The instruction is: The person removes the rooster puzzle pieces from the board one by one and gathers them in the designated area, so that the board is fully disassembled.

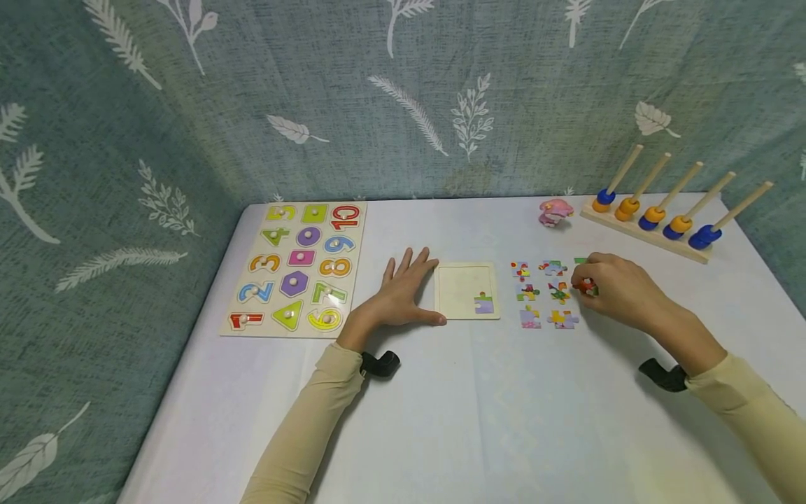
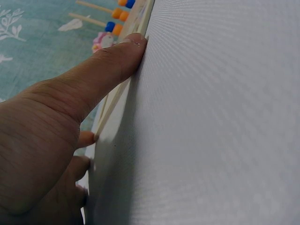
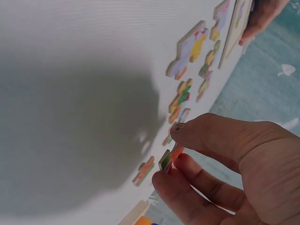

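Note:
My left hand (image 1: pixel 399 297) is spread with straight fingers at the left side of a small wooden puzzle tray (image 1: pixel 462 283). Its thumb (image 2: pixel 117 61) touches the tray's near left corner and the index finger its far left corner. One lilac and green jigsaw piece (image 1: pixel 483 305) lies in the tray's near right corner. Over the right end of the loose pieces, my right hand (image 1: pixel 620 287) pinches a red and green jigsaw piece (image 3: pixel 169 157) between thumb and fingers, raised off the table. Another piece (image 3: pixel 144 171) lies below, partly hidden by this hand in the head view.
Several loose jigsaw pieces (image 1: pixel 529 318) lie in rows between tray and right hand. A number-and-shape peg board (image 1: pixel 292 269) lies left. Behind stand a pink figurine (image 1: pixel 555 211) and, at back right, a bead stacker (image 1: pixel 648 227) with upright pegs. Patterned cloth (image 1: pixel 352 140) encloses the table.

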A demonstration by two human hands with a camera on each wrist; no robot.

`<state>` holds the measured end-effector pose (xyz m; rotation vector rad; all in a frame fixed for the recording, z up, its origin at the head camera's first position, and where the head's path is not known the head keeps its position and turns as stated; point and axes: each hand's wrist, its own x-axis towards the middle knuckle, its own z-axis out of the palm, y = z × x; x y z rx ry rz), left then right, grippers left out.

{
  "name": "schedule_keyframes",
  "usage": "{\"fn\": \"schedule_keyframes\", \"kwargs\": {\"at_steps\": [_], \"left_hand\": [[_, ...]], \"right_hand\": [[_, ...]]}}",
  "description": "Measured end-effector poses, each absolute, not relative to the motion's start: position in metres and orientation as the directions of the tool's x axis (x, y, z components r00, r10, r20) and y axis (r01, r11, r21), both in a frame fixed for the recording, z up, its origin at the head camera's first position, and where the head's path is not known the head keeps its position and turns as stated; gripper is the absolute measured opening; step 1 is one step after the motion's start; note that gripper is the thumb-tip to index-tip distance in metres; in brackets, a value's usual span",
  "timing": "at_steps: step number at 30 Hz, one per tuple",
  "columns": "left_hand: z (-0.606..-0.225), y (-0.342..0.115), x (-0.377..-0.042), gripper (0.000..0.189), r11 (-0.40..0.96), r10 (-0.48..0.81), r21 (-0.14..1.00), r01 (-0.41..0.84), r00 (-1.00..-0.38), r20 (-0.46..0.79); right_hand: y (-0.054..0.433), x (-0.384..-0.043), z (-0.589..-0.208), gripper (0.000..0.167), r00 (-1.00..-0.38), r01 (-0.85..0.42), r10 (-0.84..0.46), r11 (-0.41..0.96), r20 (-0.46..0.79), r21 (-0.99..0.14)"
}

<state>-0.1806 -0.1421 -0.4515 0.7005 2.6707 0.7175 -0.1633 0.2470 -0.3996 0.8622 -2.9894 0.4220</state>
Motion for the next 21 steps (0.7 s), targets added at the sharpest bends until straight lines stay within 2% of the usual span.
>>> {"fn": "schedule_keyframes", "kwargs": {"at_steps": [21], "left_hand": [[-0.450, -0.141, -0.180, 0.113, 0.769, 0.511, 0.525, 0.365, -0.844, -0.162]], "right_hand": [[0.252, -0.169, -0.410, 0.016, -0.866, -0.484, -0.500, 0.833, 0.010, -0.270]]}}
